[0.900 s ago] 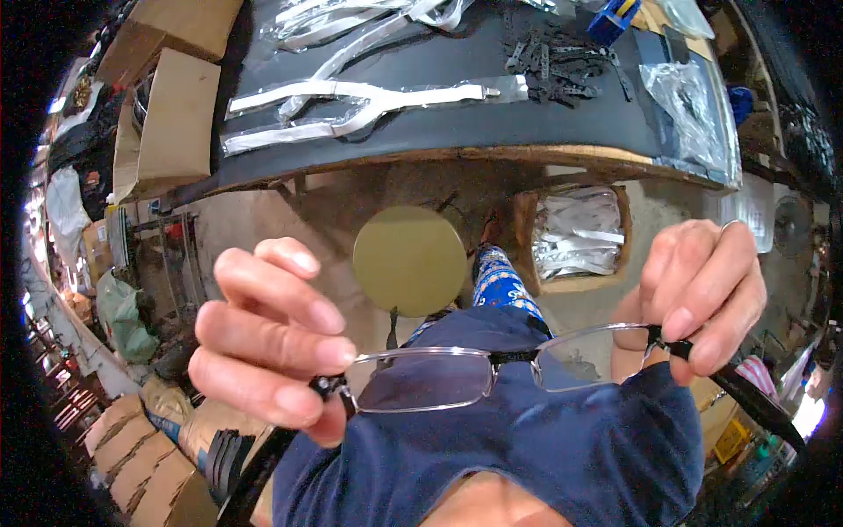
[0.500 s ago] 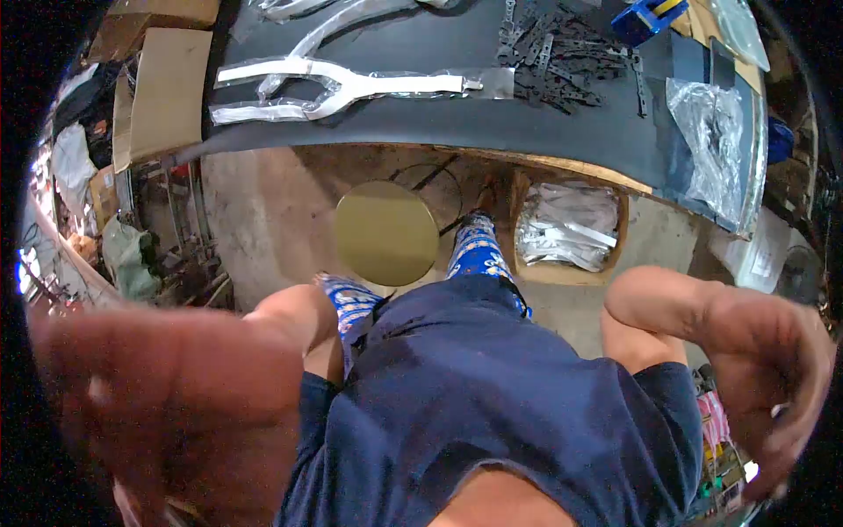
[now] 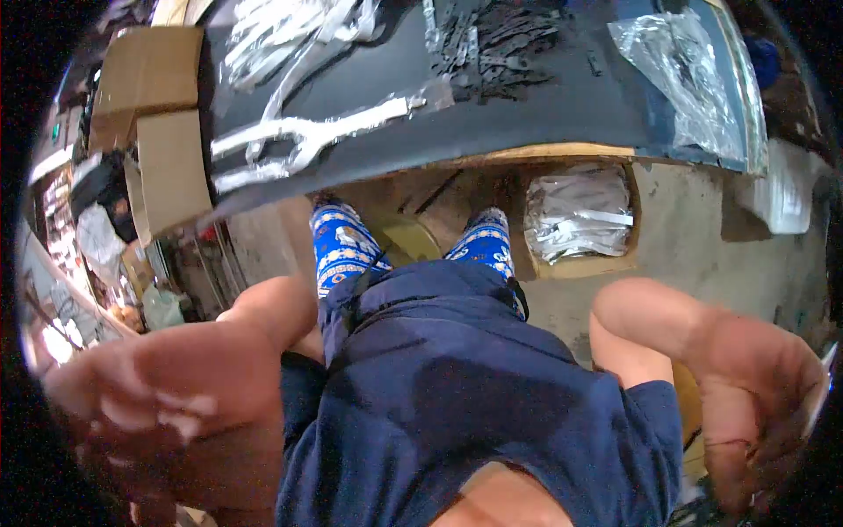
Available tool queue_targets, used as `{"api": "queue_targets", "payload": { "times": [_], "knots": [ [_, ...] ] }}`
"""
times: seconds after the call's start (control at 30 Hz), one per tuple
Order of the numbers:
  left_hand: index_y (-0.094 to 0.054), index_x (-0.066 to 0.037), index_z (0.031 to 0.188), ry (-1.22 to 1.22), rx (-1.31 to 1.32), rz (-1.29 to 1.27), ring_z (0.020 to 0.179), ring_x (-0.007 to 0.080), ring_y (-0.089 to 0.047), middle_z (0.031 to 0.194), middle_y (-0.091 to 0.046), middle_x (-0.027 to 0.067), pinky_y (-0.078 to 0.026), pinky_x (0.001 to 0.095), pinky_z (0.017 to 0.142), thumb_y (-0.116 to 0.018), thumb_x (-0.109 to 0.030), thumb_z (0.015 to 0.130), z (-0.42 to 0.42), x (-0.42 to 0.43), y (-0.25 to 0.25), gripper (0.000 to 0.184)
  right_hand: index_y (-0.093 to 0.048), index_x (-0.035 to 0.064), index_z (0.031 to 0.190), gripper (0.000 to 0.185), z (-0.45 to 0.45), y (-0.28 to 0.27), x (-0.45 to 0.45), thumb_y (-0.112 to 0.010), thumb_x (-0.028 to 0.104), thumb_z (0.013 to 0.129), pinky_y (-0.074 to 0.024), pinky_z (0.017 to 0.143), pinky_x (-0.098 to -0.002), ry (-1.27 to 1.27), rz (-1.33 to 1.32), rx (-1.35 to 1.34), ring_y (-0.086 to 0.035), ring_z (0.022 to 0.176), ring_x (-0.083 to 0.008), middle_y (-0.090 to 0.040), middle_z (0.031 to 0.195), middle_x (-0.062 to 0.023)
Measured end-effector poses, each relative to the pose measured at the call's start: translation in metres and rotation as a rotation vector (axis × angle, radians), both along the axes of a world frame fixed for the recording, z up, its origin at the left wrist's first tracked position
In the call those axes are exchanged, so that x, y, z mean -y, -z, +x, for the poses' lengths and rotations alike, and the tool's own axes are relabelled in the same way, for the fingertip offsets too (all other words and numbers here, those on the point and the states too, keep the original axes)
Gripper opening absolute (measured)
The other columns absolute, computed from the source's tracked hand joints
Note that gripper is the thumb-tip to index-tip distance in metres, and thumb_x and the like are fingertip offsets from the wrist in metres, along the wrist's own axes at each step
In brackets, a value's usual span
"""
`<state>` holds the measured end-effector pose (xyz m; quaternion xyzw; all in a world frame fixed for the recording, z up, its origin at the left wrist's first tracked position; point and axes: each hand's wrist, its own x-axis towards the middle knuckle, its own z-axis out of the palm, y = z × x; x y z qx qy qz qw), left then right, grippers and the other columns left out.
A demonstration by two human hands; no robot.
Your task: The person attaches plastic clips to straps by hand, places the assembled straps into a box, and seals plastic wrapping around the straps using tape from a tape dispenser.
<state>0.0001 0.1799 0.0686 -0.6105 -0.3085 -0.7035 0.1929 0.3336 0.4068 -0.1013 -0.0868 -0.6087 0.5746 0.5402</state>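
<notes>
My left hand [image 3: 167, 404] is raised very close to the camera at the lower left, large and blurred, with the palm side showing. Its fingers run out of sight toward the dark rim of the view. On the lower right my right hand [image 3: 760, 386] is also lifted beside my head, wrist bent and fingers curving toward the view's edge. Whatever the fingertips touch is hidden in both cases. Neither hand is at the table [image 3: 369, 114]. On its top lie a white Y-shaped strap in clear plastic [image 3: 307, 140], more bagged white straps [image 3: 281, 35] and a pile of black slotted strips [image 3: 496, 53].
A clear plastic bag [image 3: 680, 79] lies at the table's right end. Cardboard flaps [image 3: 171, 167] stand at its left. Beneath the front edge are a carton [image 3: 584, 266] of bagged white pieces and a round stool [image 3: 399, 237]. A white bin [image 3: 781, 189] stands far right.
The view has shifted and tilted, and my legs now stand nearer the table, partly covering the stool. Both hands stay raised beside the camera.
</notes>
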Motion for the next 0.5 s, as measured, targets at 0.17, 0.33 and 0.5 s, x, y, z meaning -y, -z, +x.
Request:
{"api": "queue_targets", "payload": {
  "times": [0.17, 0.33, 0.5],
  "knots": [
    [-0.057, -0.009, 0.099, 0.379, 0.167, -0.111, 0.097, 0.0123, -0.049, 0.099, -0.055, 0.0022, -0.039, 0.0264, 0.075, -0.059, -0.023, 0.081, -0.003, -0.037, 0.021, 0.023, -0.066, 0.0036, 0.094, 0.012, 0.008, -0.005, 0.049, -0.064, 0.009, 0.084, -0.0470, 0.059, -0.0250, 0.285, 0.022, 0.056, -0.061, 0.069, -0.0150, -0.064, 0.086, -0.0098],
    [-0.061, -0.013, 0.105, 0.789, 0.335, 0.015, 0.112, 0.0158, -0.045, 0.104, -0.060, 0.0074, -0.032, 0.0312, 0.094, -0.067, -0.033, 0.074, -0.086, -0.031, 0.026, 0.037, -0.065, 0.0005, 0.093, 0.011, -0.050, -0.001, 0.092, -0.060, 0.008, 0.087, -0.0473, 0.060, -0.0255, 0.557, 0.043, 0.145, -0.061, 0.070, -0.0157, -0.065, 0.087, -0.0111],
    [-0.063, -0.016, 0.110, 1.202, 0.474, 0.187, 0.123, 0.0185, -0.042, 0.107, -0.063, 0.0115, -0.026, 0.0351, 0.109, -0.072, -0.040, 0.068, -0.175, -0.038, 0.053, 0.049, -0.064, -0.0026, 0.093, 0.013, -0.125, -0.008, 0.156, -0.056, 0.008, 0.090, -0.0477, 0.060, -0.0259, 0.880, 0.138, 0.236, -0.062, 0.071, -0.0164, -0.065, 0.088, -0.0125]
  ]
}}
